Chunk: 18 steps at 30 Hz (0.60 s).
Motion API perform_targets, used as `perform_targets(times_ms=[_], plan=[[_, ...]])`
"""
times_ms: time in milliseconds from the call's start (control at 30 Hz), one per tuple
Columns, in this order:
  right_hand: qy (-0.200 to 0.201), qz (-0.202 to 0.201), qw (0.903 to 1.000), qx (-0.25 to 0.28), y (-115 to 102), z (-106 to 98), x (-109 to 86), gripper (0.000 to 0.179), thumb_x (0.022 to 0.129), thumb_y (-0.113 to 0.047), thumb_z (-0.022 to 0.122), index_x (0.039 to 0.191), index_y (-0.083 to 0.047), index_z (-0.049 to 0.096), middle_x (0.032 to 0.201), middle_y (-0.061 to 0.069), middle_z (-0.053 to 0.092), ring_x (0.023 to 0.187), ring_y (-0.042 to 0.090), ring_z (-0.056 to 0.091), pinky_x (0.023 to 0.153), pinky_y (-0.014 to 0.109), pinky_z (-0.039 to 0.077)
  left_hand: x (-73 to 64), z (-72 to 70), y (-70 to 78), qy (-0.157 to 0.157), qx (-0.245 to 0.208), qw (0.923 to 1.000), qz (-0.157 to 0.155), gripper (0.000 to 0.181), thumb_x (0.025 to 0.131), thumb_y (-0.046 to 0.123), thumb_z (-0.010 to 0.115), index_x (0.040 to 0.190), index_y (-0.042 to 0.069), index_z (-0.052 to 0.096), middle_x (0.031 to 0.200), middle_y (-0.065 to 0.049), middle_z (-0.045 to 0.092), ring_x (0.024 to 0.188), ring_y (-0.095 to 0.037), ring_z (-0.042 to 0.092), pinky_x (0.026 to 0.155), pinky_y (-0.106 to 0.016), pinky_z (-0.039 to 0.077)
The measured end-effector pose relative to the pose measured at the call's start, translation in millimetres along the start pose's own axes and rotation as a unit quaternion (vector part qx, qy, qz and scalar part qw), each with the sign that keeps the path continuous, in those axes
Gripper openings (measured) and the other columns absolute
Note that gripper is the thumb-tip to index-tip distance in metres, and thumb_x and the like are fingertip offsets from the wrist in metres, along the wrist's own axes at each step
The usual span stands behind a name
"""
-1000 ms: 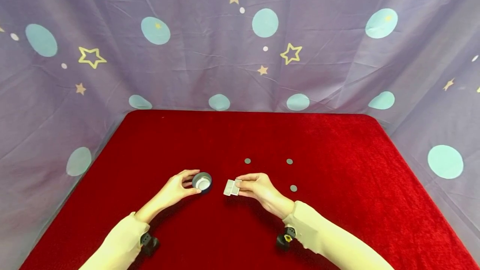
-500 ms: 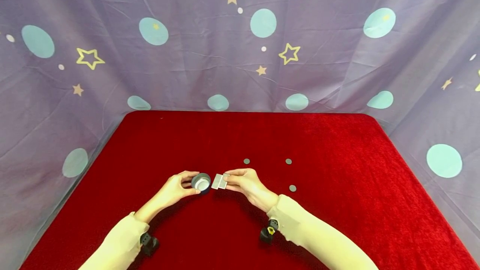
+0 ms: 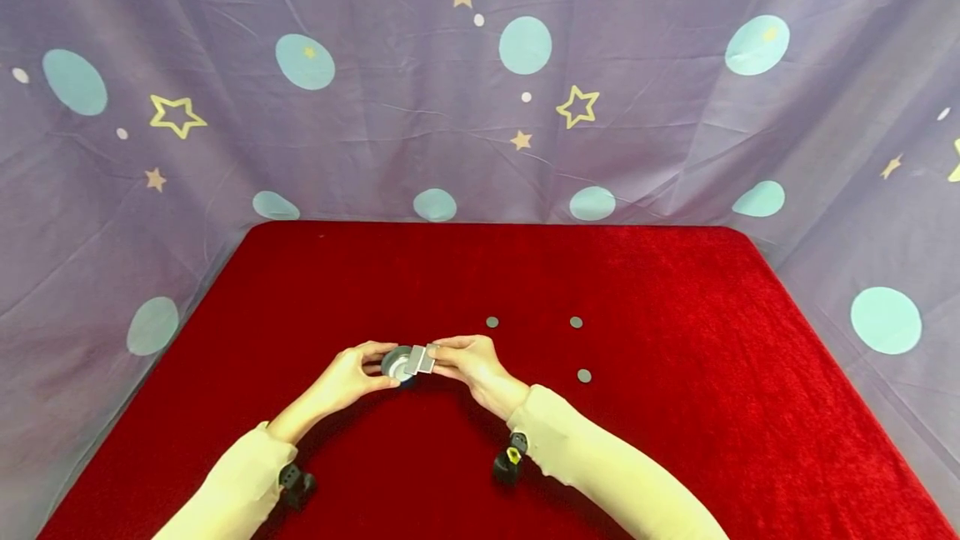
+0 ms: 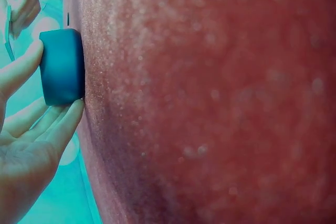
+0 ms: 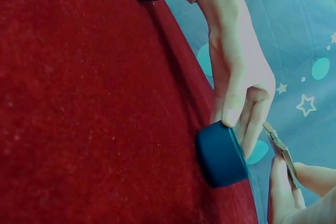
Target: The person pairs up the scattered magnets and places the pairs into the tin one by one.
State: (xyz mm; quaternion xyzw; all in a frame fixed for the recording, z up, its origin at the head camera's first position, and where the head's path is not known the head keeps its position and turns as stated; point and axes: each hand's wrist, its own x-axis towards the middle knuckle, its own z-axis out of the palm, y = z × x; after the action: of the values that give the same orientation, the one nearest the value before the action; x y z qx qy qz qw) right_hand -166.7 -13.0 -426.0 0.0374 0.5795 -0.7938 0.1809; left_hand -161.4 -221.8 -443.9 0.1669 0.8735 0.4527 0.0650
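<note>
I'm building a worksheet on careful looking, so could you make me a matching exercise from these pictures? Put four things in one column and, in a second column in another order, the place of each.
Things
1. Round blue container
2. Flat grey pieces
3. Three small grey discs
4. Patterned curtain

Places
A. Lying on the red cloth, touched by no hand
B. Held by the right hand
C. Hanging behind the cloth-covered surface
D. Held by the left hand

Right pairs: 1-D, 2-B, 3-A, 4-C
</note>
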Motion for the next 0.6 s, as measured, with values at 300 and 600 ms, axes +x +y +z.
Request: perform_targets(times_ms=[300, 600], plan=[[0.026, -0.020, 0.9994, 0.013, 11.0, 10.5, 13.0, 0.024, 0.074, 0.011, 0.060, 0.096, 0.020, 0.057, 0.090, 0.031, 0.060, 0.074, 0.023, 0.064, 0.068, 0.033, 0.052, -0.9, -1.2, 1.2, -0.012, -0.006, 0.9999, -0.002, 0.055, 0.073, 0.012, 0.072, 0.117, -0.011, 0.049, 0.114, -0.027, 0.051, 0.097, -0.036, 0.057, 0.077, -0.032, 0.049], [0.039, -0.030, 0.9988, 0.004, 16.4, 15.8, 15.7, 0.023, 0.073, 0.012, 0.061, 0.094, 0.020, 0.058, 0.088, 0.031, 0.061, 0.076, 0.028, 0.064, 0.067, 0.034, 0.052, -0.2, -0.3, -0.1, -0.011, 0.001, 0.9999, -0.006, 0.056, 0.073, 0.015, 0.072, 0.117, -0.010, 0.049, 0.114, -0.027, 0.051, 0.097, -0.036, 0.057, 0.077, -0.032, 0.049]])
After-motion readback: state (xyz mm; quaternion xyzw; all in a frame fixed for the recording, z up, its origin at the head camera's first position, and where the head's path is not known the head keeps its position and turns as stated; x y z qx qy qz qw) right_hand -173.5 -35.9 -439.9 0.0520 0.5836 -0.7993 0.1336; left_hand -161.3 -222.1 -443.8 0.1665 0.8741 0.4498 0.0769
